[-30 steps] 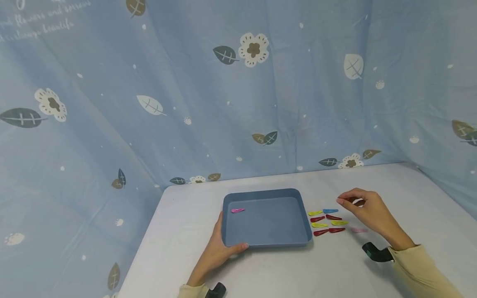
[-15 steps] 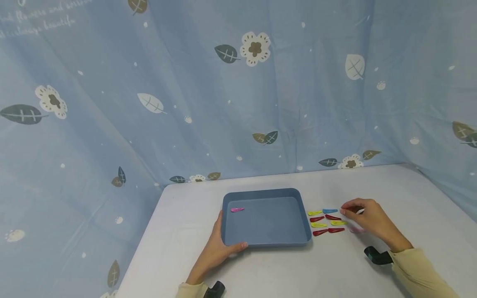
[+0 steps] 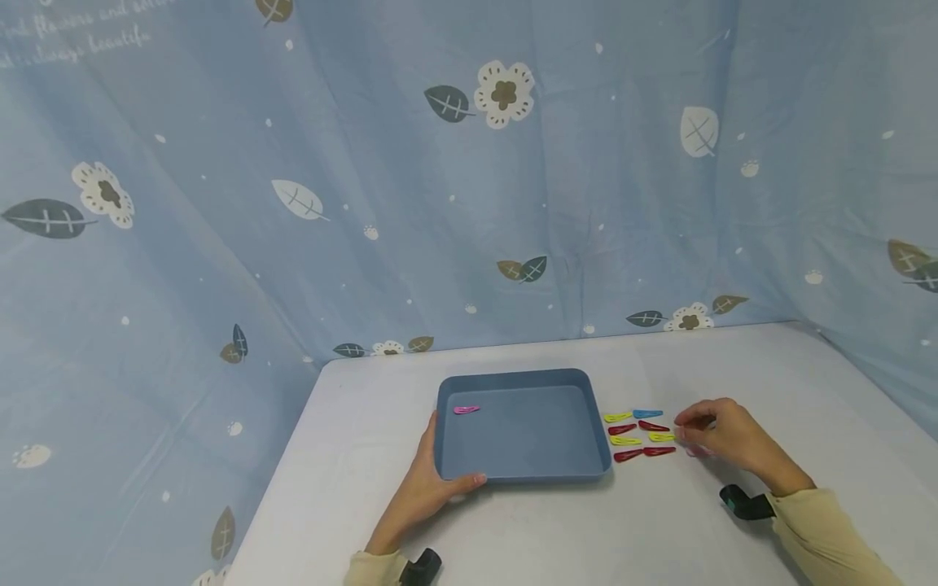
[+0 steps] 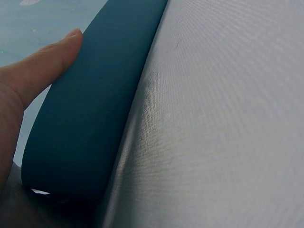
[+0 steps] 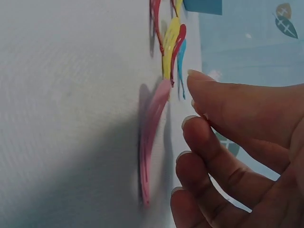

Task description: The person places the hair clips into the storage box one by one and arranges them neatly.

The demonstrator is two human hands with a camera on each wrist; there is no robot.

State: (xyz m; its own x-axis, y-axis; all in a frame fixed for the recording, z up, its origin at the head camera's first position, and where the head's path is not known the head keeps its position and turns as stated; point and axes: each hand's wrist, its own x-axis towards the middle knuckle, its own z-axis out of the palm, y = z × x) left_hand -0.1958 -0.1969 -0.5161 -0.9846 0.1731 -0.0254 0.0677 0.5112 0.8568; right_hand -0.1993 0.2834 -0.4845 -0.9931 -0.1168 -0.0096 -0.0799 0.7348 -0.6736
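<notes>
Blue cloth printed with leaves and flowers hung at the far left and ran behind the white table. The left hand was spread wide at the near-left corner of the blue tray, its straight thumb lying against the near wall and a finger along the left side; it touched the tray rather than clutching it. Inside the tray, toward the left, lay one pink hair clip. Just beyond the right wall, eight clips lay in two columns: yellow, red, yellow, red, then a blue clip, red, yellow, red. The right hand, fingers loosely bent and holding nothing, hovered beside a pale pink clip, which lay on the table just right of the columns.
</notes>
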